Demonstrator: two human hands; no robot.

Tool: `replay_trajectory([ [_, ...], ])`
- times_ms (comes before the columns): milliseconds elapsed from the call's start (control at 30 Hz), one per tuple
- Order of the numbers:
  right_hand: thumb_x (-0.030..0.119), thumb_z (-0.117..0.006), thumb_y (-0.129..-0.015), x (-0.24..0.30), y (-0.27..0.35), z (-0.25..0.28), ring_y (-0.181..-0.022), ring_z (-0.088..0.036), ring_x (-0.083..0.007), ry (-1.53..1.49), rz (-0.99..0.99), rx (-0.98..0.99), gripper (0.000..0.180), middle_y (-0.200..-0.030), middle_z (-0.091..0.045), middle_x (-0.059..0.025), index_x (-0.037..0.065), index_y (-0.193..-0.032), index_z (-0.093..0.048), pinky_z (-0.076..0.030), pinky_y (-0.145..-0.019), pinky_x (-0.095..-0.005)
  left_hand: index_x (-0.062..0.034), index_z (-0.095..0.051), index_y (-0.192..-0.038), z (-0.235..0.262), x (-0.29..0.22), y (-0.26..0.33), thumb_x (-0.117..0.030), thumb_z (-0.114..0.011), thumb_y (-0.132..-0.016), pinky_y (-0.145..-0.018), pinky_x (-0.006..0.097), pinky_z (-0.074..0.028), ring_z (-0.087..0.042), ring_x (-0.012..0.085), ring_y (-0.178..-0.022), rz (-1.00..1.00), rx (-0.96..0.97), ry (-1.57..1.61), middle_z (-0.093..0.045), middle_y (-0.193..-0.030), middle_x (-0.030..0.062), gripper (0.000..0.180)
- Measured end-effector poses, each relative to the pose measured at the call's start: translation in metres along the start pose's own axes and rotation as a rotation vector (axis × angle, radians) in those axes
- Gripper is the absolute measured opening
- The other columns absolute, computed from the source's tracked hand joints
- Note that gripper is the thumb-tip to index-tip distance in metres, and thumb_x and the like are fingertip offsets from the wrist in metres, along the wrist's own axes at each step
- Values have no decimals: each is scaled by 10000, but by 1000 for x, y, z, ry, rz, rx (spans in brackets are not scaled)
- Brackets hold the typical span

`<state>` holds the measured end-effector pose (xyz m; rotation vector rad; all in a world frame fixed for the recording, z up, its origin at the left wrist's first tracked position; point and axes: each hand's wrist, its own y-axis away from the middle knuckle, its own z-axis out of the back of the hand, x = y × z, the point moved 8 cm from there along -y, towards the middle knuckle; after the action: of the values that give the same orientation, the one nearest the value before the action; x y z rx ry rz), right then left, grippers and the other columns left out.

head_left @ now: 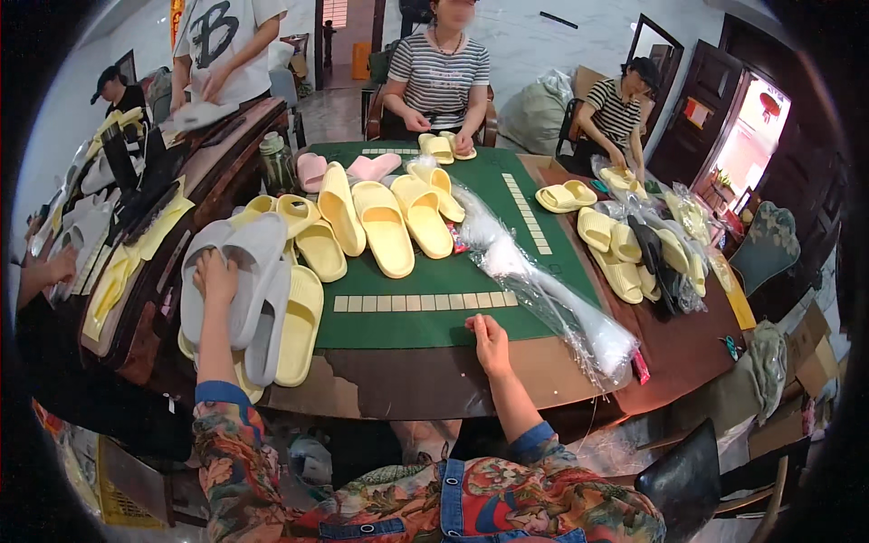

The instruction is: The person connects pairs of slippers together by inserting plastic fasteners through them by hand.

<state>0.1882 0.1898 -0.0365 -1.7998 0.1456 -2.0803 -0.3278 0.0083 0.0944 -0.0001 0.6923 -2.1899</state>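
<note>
Floral clothing (543,498), grey slippers (260,249), green-matted table (434,335), pale walls (529,50) beyond.

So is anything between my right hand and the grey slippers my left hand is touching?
Yes: a yellow slipper sits beside the grey slippers, on your right hand's side. A row of pale tiles lies near that path too, but it looks low.

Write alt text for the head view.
A person's left hand touches grey slippers beside yellow slippers on a green-covered table; the right hand is near its front edge. Opposite, a seated co-worker touches a yellow pair.
</note>
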Motion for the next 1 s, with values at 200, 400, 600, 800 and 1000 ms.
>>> replay_trajectory([
  [200, 235, -494, -956, 4, 2, 1, -771, -579, -121, 64, -12, 1, 300, -791, -643, -71, -20, -869, -628, -455, -724, -264, 8, -542, -1031, 44, -13, 5, -322, -641, -782, -906, 503, -367, -453, 350, -1128, -85, 178, 26, -537, -1129, 181, 425],
  [400, 237, -529, -932, 3, 0, 0, -720, -580, -139, 138, -27, -33, 270, -775, -642, -89, 0, -868, -644, -459, -677, -275, 16, -573, -1009, 63, -5, 35, -364, -661, -755, -892, 495, -384, -523, 387, -1015, -184, 78, 4, -568, -1077, 196, 466],
  [600, 254, -551, -898, 8, 2, 1, -801, -609, -282, 199, 9, 7, 258, -848, -634, -166, 11, -888, -638, -470, -722, -350, 67, -564, -1033, 97, -24, 52, -192, -621, -817, -841, 458, -418, -523, 417, -991, -342, -123, 58, -562, -1031, 253, 342],
  [800, 276, -546, -892, 19, 4, 3, -803, -582, -326, 209, 24, -12, 276, -818, -613, -168, 13, -871, -626, -463, -710, -397, 25, -579, -1045, 129, -103, 114, -138, -562, -885, -860, 417, -419, -552, 365, -969, -561, -202, 407, -599, -1016, 187, 230],
  [1000, 265, -547, -896, 21, 1, 3, -805, -580, -306, 239, 51, -29, 252, -807, -622, -147, 32, -869, -638, -463, -715, -389, -6, -570, -1053, 24, -255, 220, -139, -660, -796, -877, 423, -407, -528, 360, -1013, -908, 267, 700, -575, -1055, 193, 303],
])
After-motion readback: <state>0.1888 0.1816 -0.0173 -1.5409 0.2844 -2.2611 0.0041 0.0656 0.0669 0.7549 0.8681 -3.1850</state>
